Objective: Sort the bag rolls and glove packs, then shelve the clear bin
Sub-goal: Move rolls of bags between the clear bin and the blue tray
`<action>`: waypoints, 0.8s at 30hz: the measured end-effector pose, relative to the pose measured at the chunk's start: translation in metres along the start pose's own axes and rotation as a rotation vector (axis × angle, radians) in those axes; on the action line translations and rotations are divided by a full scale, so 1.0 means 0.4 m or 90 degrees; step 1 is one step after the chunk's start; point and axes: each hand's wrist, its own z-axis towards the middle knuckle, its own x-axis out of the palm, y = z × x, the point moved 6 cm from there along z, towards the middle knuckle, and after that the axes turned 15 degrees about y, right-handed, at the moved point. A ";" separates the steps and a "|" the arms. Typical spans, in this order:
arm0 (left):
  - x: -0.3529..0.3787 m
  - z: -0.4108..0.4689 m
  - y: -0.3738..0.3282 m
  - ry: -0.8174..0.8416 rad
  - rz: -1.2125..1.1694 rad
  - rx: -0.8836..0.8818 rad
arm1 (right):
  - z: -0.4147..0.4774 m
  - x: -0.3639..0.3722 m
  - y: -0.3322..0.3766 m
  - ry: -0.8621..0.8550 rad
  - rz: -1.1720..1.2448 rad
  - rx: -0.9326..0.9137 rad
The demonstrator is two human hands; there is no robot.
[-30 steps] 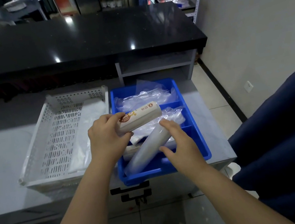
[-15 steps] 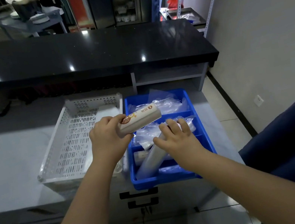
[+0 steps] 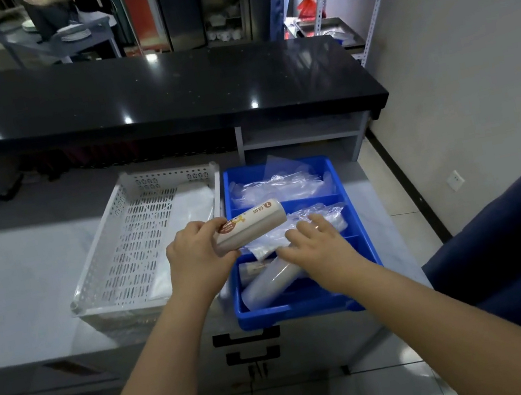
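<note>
Grey worktop, right end: your left hand (image 3: 199, 260) holds a labelled bag roll (image 3: 250, 225) above the blue divided bin (image 3: 306, 307), much as a second ago. Your right hand (image 3: 318, 249) has slid forward off the clear roll (image 3: 272, 280) in the near compartment and now spreads flat on the glove packs (image 3: 311, 219) in the middle one. Sorting looks unfinished; the white perforated basket (image 3: 103, 280) waits alongside.

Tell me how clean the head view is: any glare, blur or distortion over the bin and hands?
Head view: small ceiling-light glints dot the black countertop, none over the blue bin. Wide-angle bending curves the counter edge and stretches the forearms. The left hand, its labelled roll and the right hand look sharp; the clear packs show soft sheen, so their edges are hard to separate.
</note>
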 end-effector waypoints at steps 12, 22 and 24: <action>0.142 0.023 -0.114 0.122 0.044 0.072 | -0.323 0.027 -0.300 -0.199 0.250 0.336; 0.288 -0.043 -0.157 0.293 0.104 0.134 | -0.290 0.052 -0.292 -0.229 0.347 0.344; 0.282 -0.047 -0.142 0.297 0.094 0.122 | -0.267 0.065 -0.269 -0.222 0.381 0.332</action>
